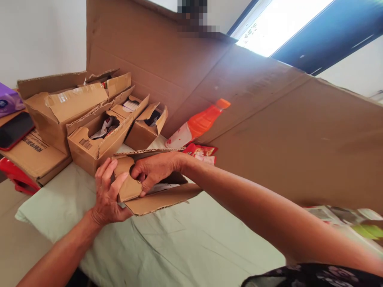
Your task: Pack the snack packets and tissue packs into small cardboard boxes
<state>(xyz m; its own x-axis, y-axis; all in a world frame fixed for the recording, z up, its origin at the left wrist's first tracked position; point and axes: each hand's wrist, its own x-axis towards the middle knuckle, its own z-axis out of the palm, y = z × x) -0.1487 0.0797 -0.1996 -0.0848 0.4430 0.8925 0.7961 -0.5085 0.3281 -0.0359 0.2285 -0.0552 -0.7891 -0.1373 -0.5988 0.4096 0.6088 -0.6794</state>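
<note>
A small open cardboard box point(167, 201) lies in front of me, its long side flaps raised. My left hand point(109, 191) grips its left end, fingers spread over the end flap point(128, 187) and thumb underneath. Into the opening reaches my right hand point(157, 167), with fingers curled beside the flap's round cutout. Its fingertips are partly hidden, so what they hold cannot be made out. Something pale point(163, 187) shows inside the box under that hand.
Several open cardboard boxes point(86, 145) stand at the left, beside a phone point(16, 129) on a flat carton point(44, 157). An orange bottle point(203, 123) leans by a tall cardboard wall point(269, 131). Red packets point(202, 150) lie behind my right wrist. Pale green cloth point(179, 243) covers the surface.
</note>
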